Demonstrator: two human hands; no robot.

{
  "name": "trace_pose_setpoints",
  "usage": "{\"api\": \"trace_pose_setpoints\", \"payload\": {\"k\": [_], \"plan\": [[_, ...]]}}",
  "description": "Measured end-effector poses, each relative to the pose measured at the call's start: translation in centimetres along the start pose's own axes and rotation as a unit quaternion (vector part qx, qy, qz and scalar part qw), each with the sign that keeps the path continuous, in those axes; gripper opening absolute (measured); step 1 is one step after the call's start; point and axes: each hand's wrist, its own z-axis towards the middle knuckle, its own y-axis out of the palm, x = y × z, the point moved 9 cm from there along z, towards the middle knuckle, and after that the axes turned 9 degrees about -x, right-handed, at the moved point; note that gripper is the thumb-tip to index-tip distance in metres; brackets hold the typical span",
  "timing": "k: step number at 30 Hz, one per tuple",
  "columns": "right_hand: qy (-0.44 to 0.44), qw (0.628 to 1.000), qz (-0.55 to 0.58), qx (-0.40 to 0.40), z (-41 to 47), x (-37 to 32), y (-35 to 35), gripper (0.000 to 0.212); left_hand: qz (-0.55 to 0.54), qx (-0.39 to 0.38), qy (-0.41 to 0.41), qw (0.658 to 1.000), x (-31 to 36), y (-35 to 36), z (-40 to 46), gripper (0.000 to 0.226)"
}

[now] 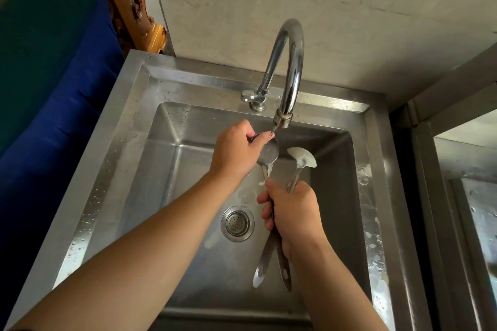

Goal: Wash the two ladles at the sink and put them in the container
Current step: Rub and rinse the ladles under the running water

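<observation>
Mid-wash: right hand gripping 2 ladles' handles, left hand rubbing 11 o'clock ladle under tap, 1 o'clock ladle soapy, container unseen.

Counted at the sink

Two ladles, two hands, one sink, one tap, one drain strainer.

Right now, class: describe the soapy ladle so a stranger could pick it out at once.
Find the steel sink under the curved tap. The right hand holds two ladles there. The soapy ladle is the right one, its bowl white with foam, untouched by the left hand.
</observation>
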Motion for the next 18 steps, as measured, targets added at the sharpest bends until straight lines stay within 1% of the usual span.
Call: {"api": "trace_pose_setpoints", "payload": {"k": [4, 7, 8, 11, 13, 15, 18], "plan": [[-0.001, 1.0, 0.013, 0.005, 0.0, -0.3, -0.7, 0.041, -0.004, -0.038, 0.022, 0.999, 0.2, 0.3, -0.1, 0.024], [-0.001, 1.0, 0.016, 0.003, 0.0, -0.4, -0.9, 0.041, -0.057, -0.082, -0.008, 0.995, -0.8, 0.8, -0.5, 0.006], [-0.001, 1.0, 0.016, 0.002, 0.1, -0.5, -1.0, 0.04, -0.08, -0.102, -0.025, 0.991, -1.2, 1.1, -0.7, 0.006], [0.002, 1.0, 0.015, -0.002, 0.1, -0.5, -1.0, 0.04, -0.144, -0.156, -0.071, 0.975, -1.8, 2.1, -1.2, 0.02], [0.0, 1.0, 0.014, -0.003, 0.1, -0.5, -1.0, 0.038, -0.168, -0.178, -0.084, 0.966, -1.9, 2.6, -1.5, 0.03], [-0.006, 1.0, 0.001, -0.002, 0.1, -0.7, -1.1, 0.035, -0.18, -0.18, -0.095, 0.962, -2.0, 2.8, -1.6, 0.039], [-0.006, 1.0, -0.022, -0.011, 0.0, -0.8, -0.7, 0.03, -0.164, -0.158, -0.114, 0.967, -2.3, 2.8, -1.4, 0.054]]}}
